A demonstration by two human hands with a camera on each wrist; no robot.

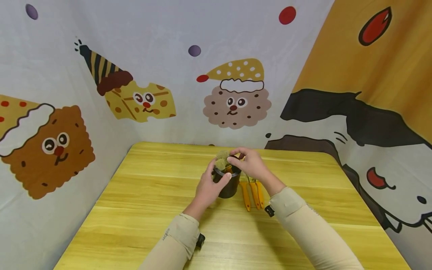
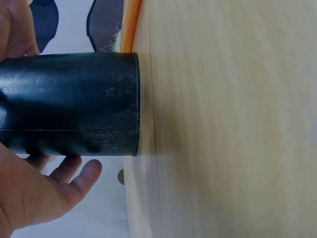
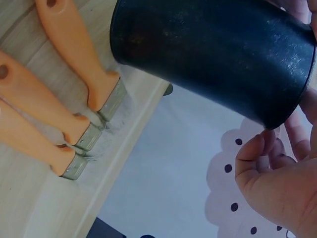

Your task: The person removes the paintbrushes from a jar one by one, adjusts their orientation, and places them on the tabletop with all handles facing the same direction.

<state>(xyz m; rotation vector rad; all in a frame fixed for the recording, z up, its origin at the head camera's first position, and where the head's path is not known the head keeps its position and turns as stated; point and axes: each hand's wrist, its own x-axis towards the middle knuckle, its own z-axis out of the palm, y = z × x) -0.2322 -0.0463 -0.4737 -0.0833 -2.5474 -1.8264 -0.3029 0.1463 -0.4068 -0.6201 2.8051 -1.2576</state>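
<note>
A black cup (image 1: 228, 187) stands upright on the table, with beige bristle heads (image 1: 221, 164) of brushes poking out of its top. My left hand (image 1: 208, 186) grips the cup near its rim, fingers at the left side and thumb toward me. Over the mouth of the cup, my right hand (image 1: 251, 164) pinches one of the brushes near its bristles. The parts of the brushes inside the cup are mostly hidden. In the right wrist view, the cup (image 3: 213, 54) blocks sight of its contents, and the right hand (image 3: 282, 183) has curled fingers by the rim.
Three brushes (image 3: 74, 64) with orange handles lie side by side on the wooden table (image 1: 152, 187), just right of the cup. The table's far edge runs close behind the cup, and a cartoon-printed cloth (image 1: 162, 45) hangs behind it.
</note>
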